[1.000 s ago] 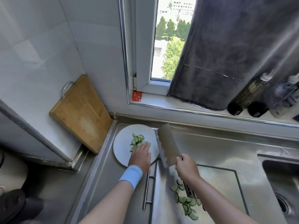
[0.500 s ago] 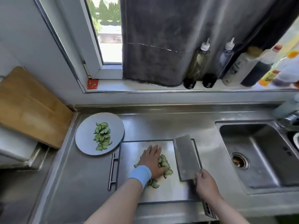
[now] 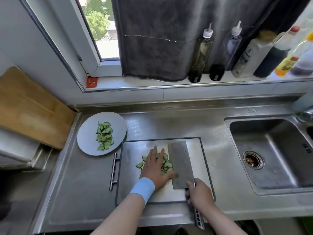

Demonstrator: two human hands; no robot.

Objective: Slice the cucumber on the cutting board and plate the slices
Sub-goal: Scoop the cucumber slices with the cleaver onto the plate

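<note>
Head: cucumber slices (image 3: 167, 164) under left fingers (image 3: 153, 152)

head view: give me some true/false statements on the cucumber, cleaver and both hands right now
1. The plate holds cucumber slices. True.
2. The left hand hovers clear of the cutting board. False: it lies flat, fingers straight, over the board slices.
3. The right hand grips the cleaver. True.
4. The cleaver stands on edge, mid-cut. False: its broad face shows, laid beside the board slices.
5. The plate sits right of the cutting board. False: it sits to its left.
</note>
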